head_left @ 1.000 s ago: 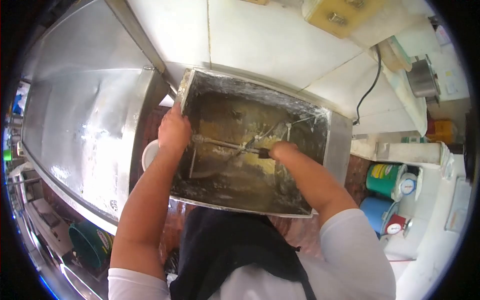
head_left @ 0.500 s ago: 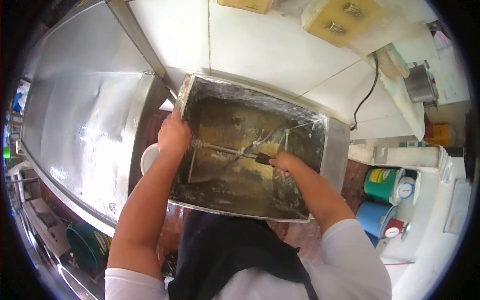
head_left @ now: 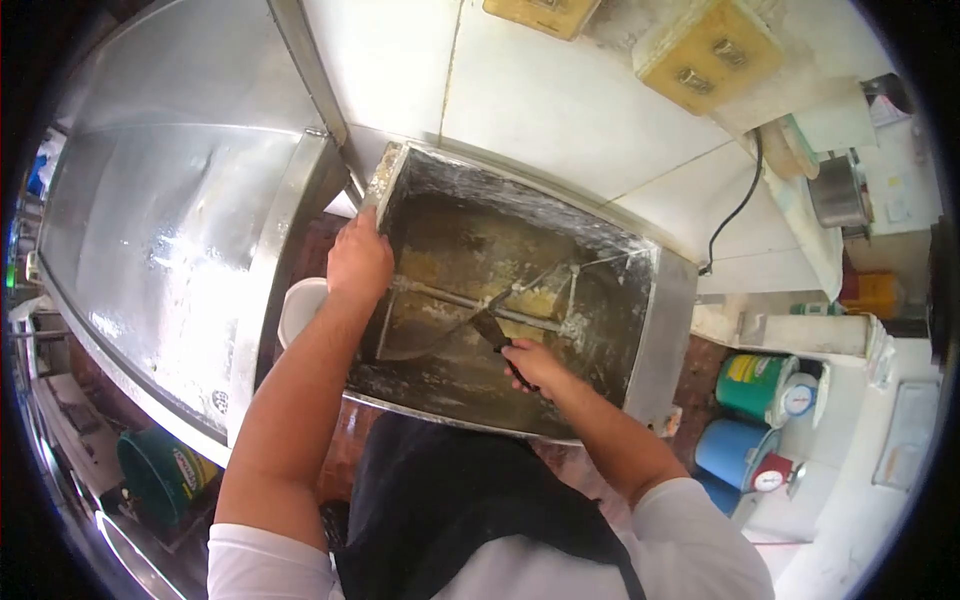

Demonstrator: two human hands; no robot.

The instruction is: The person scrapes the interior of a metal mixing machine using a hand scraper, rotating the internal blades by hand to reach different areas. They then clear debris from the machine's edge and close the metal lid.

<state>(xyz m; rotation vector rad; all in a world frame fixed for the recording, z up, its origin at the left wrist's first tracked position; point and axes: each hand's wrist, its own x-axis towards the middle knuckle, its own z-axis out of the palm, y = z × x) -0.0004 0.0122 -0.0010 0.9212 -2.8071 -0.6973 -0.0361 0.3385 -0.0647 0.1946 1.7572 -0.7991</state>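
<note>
A steel desk [head_left: 180, 230] lay along the left, its right edge just beside the mixer trough [head_left: 662, 320]. The trough stood open, its inner walls coated with yellowish residue. A horizontal shaft [head_left: 440, 295] spanned it from left wall to right wall. The left hand [head_left: 360, 262] rested on the trough's left rim, grip curled over the edge. The right hand [head_left: 535, 365] sat inside the trough near the front rim, grip clenched around the dark handle of a scraper [head_left: 490, 328]. The blade pointed toward the shaft; contact could not be confirmed.
</note>
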